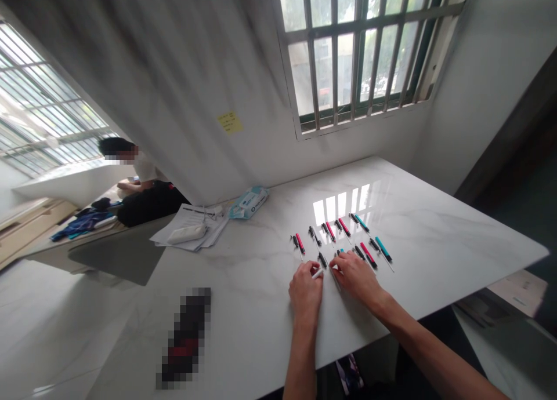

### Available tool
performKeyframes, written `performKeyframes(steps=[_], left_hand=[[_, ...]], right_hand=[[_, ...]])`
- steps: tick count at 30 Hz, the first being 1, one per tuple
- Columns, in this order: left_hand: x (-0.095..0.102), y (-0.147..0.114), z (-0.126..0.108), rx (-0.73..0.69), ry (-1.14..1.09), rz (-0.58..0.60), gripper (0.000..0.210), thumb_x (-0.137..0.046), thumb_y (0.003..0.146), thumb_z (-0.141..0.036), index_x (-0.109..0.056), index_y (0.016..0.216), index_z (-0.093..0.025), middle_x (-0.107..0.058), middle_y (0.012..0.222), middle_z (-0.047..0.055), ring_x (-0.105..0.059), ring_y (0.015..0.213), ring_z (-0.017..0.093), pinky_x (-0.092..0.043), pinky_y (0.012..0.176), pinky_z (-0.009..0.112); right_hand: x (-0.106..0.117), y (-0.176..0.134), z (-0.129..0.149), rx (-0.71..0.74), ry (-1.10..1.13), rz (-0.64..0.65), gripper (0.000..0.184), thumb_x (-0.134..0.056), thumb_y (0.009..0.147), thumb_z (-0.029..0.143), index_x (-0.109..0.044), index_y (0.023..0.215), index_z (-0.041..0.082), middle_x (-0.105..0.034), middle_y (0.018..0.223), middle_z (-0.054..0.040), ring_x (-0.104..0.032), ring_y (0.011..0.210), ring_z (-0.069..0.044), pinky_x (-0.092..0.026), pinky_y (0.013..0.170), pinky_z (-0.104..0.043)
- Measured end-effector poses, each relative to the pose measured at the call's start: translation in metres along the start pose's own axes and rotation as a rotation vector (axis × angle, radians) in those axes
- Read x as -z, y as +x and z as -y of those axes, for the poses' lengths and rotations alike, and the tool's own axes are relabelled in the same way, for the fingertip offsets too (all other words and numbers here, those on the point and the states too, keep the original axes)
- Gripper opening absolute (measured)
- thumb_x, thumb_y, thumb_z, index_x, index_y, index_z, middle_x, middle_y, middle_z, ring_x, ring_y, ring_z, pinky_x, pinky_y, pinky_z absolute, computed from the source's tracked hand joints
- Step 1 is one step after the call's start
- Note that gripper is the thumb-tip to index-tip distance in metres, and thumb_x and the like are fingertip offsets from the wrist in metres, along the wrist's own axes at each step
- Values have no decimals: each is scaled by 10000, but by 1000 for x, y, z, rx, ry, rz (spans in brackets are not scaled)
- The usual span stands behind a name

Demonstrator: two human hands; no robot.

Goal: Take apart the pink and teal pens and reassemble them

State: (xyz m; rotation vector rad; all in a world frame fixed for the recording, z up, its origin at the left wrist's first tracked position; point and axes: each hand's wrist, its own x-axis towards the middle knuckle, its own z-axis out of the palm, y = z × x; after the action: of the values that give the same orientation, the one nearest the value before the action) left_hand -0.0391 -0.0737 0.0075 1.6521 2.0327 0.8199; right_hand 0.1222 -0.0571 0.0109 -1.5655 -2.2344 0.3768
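Near the front of the marble-patterned table, my left hand is closed around a short white pen barrel. My right hand lies just to the right, fingers bent and pressed together over a thin pale rod that I cannot make out clearly. A black pen cap rests just beyond the gap between both hands. Beyond them are pens taken apart: a red barrel, a teal barrel, another red barrel, black caps and thin refills. My right fingers partly cover a teal piece.
A blue wipes packet and papers with a white pouch lie at the back left of the table. A blurred-out dark object is at the front left. Another person sits farther left.
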Motion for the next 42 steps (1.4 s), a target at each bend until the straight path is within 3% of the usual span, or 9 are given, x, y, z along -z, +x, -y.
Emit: performKeyframes(steps=[5, 8, 12, 15, 22, 27, 34, 37, 42], left_hand=[[0, 4, -4, -34, -9, 15, 219, -657, 825, -123, -790, 916, -272, -753, 973, 71, -670, 855, 234, -409, 742, 310], [7, 3, -4, -68, -99, 55, 169, -625, 906, -235, -786, 957, -251, -749, 984, 70, -671, 908, 238, -443, 819, 324], [22, -12, -4, -52, -422, 114, 435, -450, 1027, -524, -753, 1153, -238, -738, 1060, 77, -648, 955, 230, -483, 896, 341], [28, -30, -7, -9, -601, 116, 546, -390, 1031, -607, -708, 1290, -247, -716, 1154, 88, -620, 963, 217, -489, 946, 346], [25, -56, -14, 107, -803, 99, 638, -437, 972, -708, -740, 1239, -213, -689, 1124, 115, -629, 915, 212, -547, 818, 313], [24, -51, -5, 140, -821, -87, 537, -770, 807, -611, -739, 1126, -180, -619, 781, 8, -559, 648, 130, -502, 630, 242], [25, -52, 9, 246, -936, -98, 533, -841, 752, -525, -773, 1116, -141, -736, 859, 62, -654, 706, 153, -581, 712, 288], [28, -52, 17, 292, -951, -134, 573, -870, 716, -519, -784, 1127, -130, -754, 881, 77, -672, 745, 164, -591, 738, 295], [28, -50, 29, 307, -976, -152, 622, -854, 728, -559, -777, 1180, -139, -764, 880, 80, -675, 750, 156, -581, 753, 279]], right_hand=[[-3, 2, 3, 18, 25, -4, 224, -569, 972, 142, -777, 999, 221, -729, 947, -89, -642, 956, -267, -500, 830, -358], [4, 0, 0, 20, 115, -58, 183, -598, 958, 149, -759, 1011, 219, -725, 939, -80, -642, 955, -267, -500, 851, -374], [19, -15, 1, 12, 416, -121, 117, -609, 984, 267, -716, 983, 221, -709, 902, -55, -647, 860, -227, -511, 790, -360], [26, -34, 15, 34, 681, -79, 134, -675, 950, 352, -680, 985, 223, -717, 946, -44, -649, 839, -201, -529, 769, -334], [12, -56, 48, -10, 1013, -12, 69, -699, 887, 238, -637, 882, 209, -688, 841, -6, -644, 774, -165, -533, 745, -287], [9, -54, 46, -66, 1011, -64, 50, -669, 882, 202, -628, 853, 203, -654, 808, -2, -611, 752, -155, -516, 720, -273], [10, -51, 30, -122, 991, -88, 136, -666, 952, 342, -704, 958, 212, -733, 892, -31, -676, 802, -188, -564, 773, -314], [8, -39, 12, -103, 772, -139, 176, -638, 984, 358, -755, 1033, 236, -772, 1003, -61, -704, 906, -237, -574, 816, -371], [-3, -12, -16, 76, 355, -175, 240, -642, 947, 144, -758, 1126, 255, -785, 1072, -71, -663, 1039, -286, -564, 915, -453]])
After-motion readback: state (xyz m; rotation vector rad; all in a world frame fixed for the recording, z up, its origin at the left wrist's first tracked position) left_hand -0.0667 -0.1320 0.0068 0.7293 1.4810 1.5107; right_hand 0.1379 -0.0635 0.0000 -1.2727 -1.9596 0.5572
